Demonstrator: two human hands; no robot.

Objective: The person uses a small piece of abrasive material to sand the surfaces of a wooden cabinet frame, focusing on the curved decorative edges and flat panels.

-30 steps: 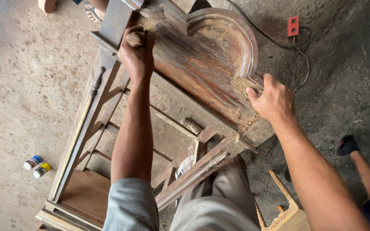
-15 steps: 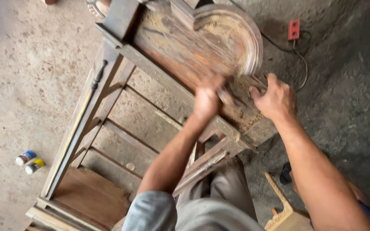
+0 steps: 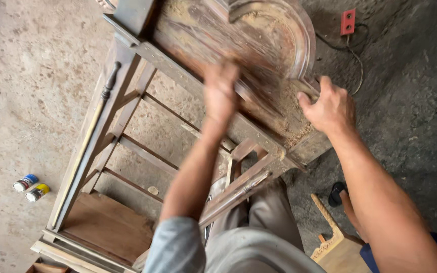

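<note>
At the upper centre of the frame, the left hand (image 3: 221, 93) is a blur over the dusty arched wooden panel (image 3: 259, 55); its fingers look curled, but what they hold cannot be told. The right hand (image 3: 330, 107), fingers spread flat, presses on the panel's right edge, above the wooden frame (image 3: 127, 151).

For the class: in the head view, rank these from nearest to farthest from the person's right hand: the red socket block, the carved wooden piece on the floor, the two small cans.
From the right hand:
1. Red socket block, on the floor above the hand.
2. Carved wooden piece, on the floor, below the hand.
3. Two small cans, far left on the floor.
</note>
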